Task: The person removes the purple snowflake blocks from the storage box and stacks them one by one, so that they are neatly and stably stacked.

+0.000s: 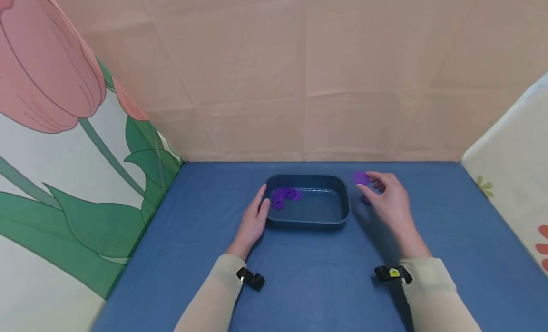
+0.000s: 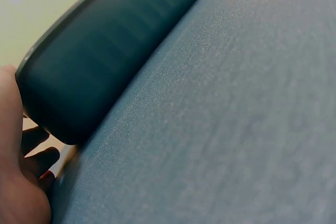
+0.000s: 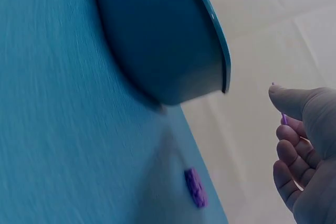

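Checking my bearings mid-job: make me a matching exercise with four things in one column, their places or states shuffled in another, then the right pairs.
Column one
1. Left hand
2. Clustered purple notched discs
3. Right hand
4. Rectangular tray

Column two
A. Pinching a single purple disc
B. Resting on the blue tablecloth
C. Against the tray's left end
D. Inside the tray, toward its left side

Pairs: 1-C, 2-D, 3-A, 4-B
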A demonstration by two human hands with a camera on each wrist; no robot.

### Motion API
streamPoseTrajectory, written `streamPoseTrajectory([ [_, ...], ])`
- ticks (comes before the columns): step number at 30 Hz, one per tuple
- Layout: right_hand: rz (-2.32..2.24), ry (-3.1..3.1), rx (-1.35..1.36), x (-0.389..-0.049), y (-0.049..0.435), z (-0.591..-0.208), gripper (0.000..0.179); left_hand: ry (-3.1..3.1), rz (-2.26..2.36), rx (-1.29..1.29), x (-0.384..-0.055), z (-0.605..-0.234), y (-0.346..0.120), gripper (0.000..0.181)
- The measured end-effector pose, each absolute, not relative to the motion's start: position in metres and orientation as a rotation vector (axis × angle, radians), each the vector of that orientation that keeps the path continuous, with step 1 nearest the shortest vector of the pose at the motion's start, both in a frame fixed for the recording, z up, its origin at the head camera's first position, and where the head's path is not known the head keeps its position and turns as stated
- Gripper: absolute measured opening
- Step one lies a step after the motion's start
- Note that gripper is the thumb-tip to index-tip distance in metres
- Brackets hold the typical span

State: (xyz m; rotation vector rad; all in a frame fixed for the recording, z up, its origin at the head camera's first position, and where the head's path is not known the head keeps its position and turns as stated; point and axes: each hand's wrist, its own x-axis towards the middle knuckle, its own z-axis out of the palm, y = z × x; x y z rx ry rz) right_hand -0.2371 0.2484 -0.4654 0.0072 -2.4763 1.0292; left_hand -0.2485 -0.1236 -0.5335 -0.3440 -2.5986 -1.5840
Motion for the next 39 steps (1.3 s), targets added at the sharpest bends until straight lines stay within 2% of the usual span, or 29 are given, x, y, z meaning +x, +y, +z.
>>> streamPoseTrajectory([
  [24, 1.022, -2.655, -0.103, -0.239, 0.296, -0.507, 0.057, -2.603, -1.580, -0.339, -0.247, -0.532, -0.124, 0.052],
  [39, 0.987, -2.660, 0.012, -0.245, 0.302, -0.527, 0.050, -2.602, -1.584, -0.343, -0.247, -0.532, -0.123, 0.052],
])
